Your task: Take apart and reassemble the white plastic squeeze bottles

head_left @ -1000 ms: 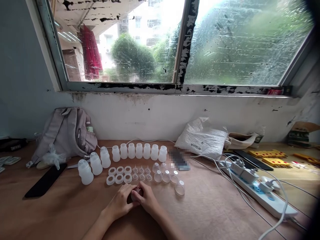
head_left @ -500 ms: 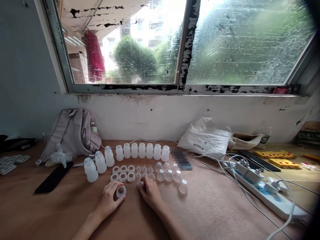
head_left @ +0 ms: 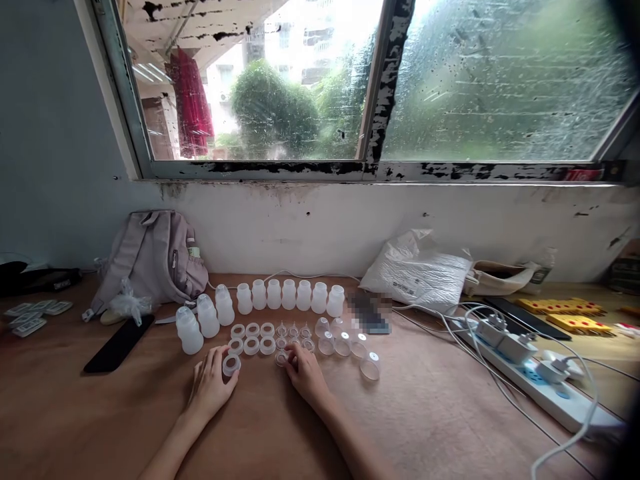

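My left hand [head_left: 209, 381] has its thumb and fingers around a translucent bottle collar ring [head_left: 231, 364], at the near left of two rows of similar rings [head_left: 251, 345]. My right hand [head_left: 306, 373] is closed with its fingertips on a clear bottle nipple [head_left: 281, 359], its near edge partly covered by the fingers. Just behind stand several small nipples [head_left: 293, 330], pointing up. To the right of that hand are clear domed caps [head_left: 342, 344], one cap [head_left: 370, 367] set nearer than the others. Frosted baby bottles [head_left: 273, 295] stand upright in a curved line behind.
A black phone [head_left: 119, 343] and a grey backpack [head_left: 155, 260] are at the left. At the right lie a white power strip [head_left: 530, 380] with plugs and loose cables, a silvery plastic bag [head_left: 417, 270] and yellow parts [head_left: 577, 325]. A window [head_left: 250, 107] is above the table [head_left: 280, 440].
My left hand has moved left and slightly away with the ring, to beside the ring rows. The right hand stays at the nipple. The camera view has shifted slightly.
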`<state>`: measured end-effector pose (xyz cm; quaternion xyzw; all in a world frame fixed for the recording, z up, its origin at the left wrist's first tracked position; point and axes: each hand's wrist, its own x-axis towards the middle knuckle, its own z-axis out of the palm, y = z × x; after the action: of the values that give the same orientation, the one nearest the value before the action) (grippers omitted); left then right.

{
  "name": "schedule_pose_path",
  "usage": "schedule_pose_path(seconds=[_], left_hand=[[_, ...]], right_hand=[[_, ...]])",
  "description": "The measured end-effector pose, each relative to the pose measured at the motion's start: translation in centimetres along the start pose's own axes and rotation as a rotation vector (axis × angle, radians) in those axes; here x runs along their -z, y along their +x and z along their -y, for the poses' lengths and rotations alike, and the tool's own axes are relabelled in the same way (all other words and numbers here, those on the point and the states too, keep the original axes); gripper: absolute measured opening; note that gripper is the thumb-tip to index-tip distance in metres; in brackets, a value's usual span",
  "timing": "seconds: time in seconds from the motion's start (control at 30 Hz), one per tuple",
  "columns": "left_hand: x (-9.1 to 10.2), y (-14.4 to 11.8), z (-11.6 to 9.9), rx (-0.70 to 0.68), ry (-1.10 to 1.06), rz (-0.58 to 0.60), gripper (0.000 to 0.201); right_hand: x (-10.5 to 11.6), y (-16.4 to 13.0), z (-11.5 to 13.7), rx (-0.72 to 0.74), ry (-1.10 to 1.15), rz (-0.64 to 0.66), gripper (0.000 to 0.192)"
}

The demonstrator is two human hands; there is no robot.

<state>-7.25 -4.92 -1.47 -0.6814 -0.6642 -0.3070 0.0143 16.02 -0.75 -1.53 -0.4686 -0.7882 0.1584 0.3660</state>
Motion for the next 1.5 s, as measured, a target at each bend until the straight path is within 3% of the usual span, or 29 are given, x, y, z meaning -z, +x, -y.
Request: schedule_pose_path(seconds=[0.23,0.43,0.53,0.63,0.8,0.97,1.1,1.17,1.27,1.37,1.5], left_hand=[[-0.1,0.0,0.2,0.005,0.002,-0.045,0.037],[1.9,1.2,-1.3,-0.198,0.04,-0.142,0.03],[4.2,4.3,-2.9,-0.246,0.16,-0.18,0.032],[6.4,9.0,-3.8,-0.185,0.325,-0.199,0.039],[7.9,15.7,-2.8,0.01,0.456,0.042,0.044],[8.2,17.8,-1.6,0.083,0.402,0.145,0.029],[9.8,17.0,-3.1,0.074,0.366,0.081,0.028],[10.9,15.8,-4.6,0.019,0.297,-0.078,0.029],[11.5,12.8,-7.2,-0.114,0.023,-0.301,0.029],[9.8,8.9,-9.6,-0.174,-0.325,-0.281,0.027],[4.8,4.1,-11.9,-0.187,-0.564,-0.209,0.02]], right_hand=[[-0.3,0.2,0.0,-0.005,0.008,-0.032,0.021],[0.1,0.0,-0.1,-0.018,0.109,-0.069,0.018],[0.1,0.0,-0.2,-0.019,0.149,-0.1,0.016],[0.0,-0.1,-0.4,-0.016,0.168,-0.108,0.016],[-0.2,-0.2,-1.0,-0.026,0.181,-0.133,0.017],[0.0,-0.3,-1.1,-0.027,0.19,-0.162,0.017],[0.5,-0.2,-0.4,-0.096,0.247,-0.182,0.015],[0.8,-0.2,-0.2,-0.151,0.284,-0.189,0.013],[1.5,-0.2,-0.2,-0.205,0.362,-0.172,0.011],[2.6,-0.3,-0.5,-0.213,0.505,-0.04,0.011],[4.2,-0.7,-0.9,-0.192,0.607,0.15,0.013]])
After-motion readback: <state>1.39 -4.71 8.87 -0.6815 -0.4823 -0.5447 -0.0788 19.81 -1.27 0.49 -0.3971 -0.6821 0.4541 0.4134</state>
